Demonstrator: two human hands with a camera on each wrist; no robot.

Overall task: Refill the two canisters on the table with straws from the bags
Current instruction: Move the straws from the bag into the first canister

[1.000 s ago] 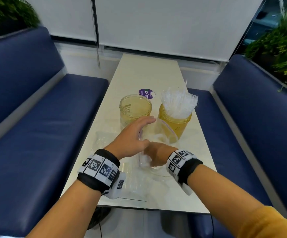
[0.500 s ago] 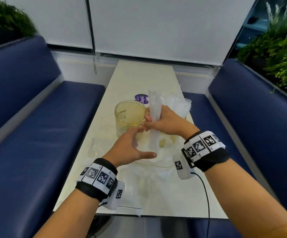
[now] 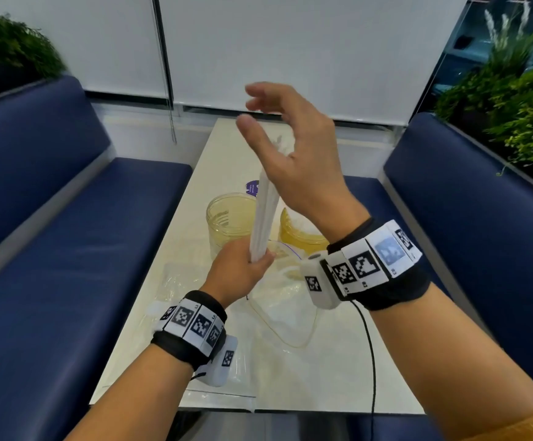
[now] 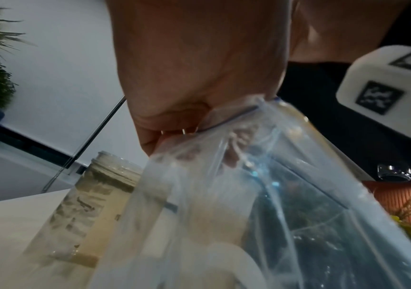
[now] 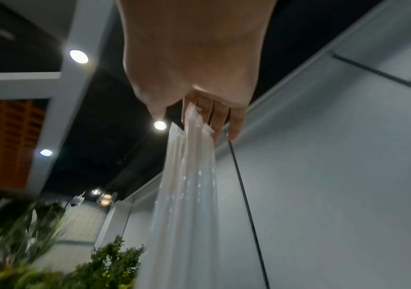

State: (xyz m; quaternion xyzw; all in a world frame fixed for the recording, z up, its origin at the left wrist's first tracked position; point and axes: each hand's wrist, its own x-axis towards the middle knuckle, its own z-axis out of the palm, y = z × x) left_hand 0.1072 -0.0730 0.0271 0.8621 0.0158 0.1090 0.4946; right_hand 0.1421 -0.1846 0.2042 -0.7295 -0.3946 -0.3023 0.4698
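Note:
A bundle of white wrapped straws (image 3: 265, 214) stands nearly upright above the table. My left hand (image 3: 252, 262) grips its lower end, and in the left wrist view this hand (image 4: 174, 133) also holds the mouth of a clear zip bag (image 4: 261, 205) that hangs below it. My right hand (image 3: 252, 106) is raised at the bundle's top with its fingers spread. In the right wrist view, its straight fingers (image 5: 220, 119) touch the straw tips (image 5: 192, 121). An empty amber canister (image 3: 230, 214) stands behind the bundle. The second canister (image 3: 300, 233) is partly hidden by my right wrist.
Crumpled clear bags (image 3: 284, 307) lie on the pale table (image 3: 338, 377), with another flat bag (image 3: 176, 281) to the left. A purple round sticker (image 3: 252, 187) lies beyond the canisters. Blue benches (image 3: 67, 249) flank the table, and a black cable (image 3: 371, 345) runs from my right wrist.
The right hand lifted the straw bundle out of the bag, slid up to its top and opened. The left hand closed round the bundle's lower end.

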